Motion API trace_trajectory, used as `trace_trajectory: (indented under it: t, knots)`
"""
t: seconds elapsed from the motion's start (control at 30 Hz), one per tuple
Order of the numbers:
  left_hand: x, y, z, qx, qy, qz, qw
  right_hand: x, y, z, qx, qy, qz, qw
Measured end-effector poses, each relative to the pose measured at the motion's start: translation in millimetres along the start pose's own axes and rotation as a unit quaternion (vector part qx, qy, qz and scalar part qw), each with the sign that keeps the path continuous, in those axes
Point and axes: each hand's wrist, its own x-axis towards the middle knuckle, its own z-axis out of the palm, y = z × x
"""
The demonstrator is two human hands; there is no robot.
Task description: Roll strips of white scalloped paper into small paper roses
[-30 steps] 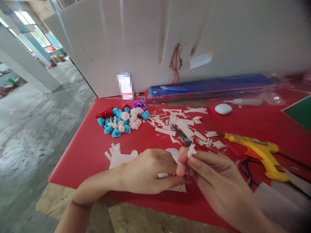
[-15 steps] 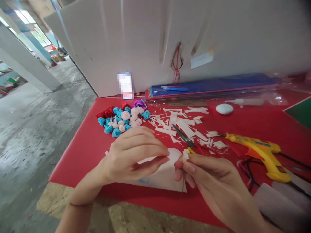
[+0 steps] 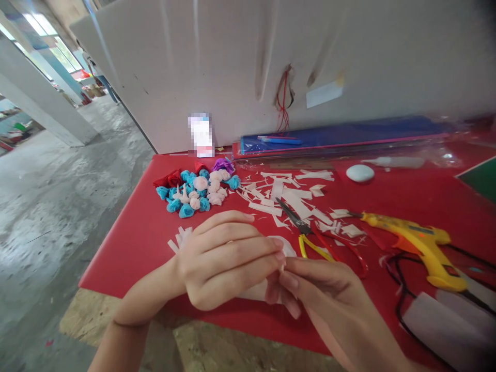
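Note:
Between the fingertips of my right hand is a small white paper piece, pinched by thumb and fingers and mostly covered. My left hand reaches over from the left, its fingers bent together and the tips closed at the same piece. Beneath both hands lies a white sheet, largely hidden. White paper strips stick out behind my left wrist. Just beyond my right hand, scissors with yellow and red handles rest on the red table.
Blue, pink, red and purple paper flowers are heaped at the back left. White paper scraps lie mid-table. On the right are a yellow glue gun with its black cord, a white egg-shaped object and pale sheets. A lit phone leans at the back.
My left hand has moved right and closed its fingers at the white piece in my right hand. My right hand has shifted slightly left and down, uncovering the scissor handles.

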Motion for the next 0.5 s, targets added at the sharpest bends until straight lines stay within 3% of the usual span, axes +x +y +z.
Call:
trace_trajectory:
  t: [0.5]
  knots:
    - [-3.9, -1.8, -1.7, -0.006, 0.009, 0.032, 0.999, 0.7, -4.2, 3.3, 0.029, -0.017, 0.021, 0.999]
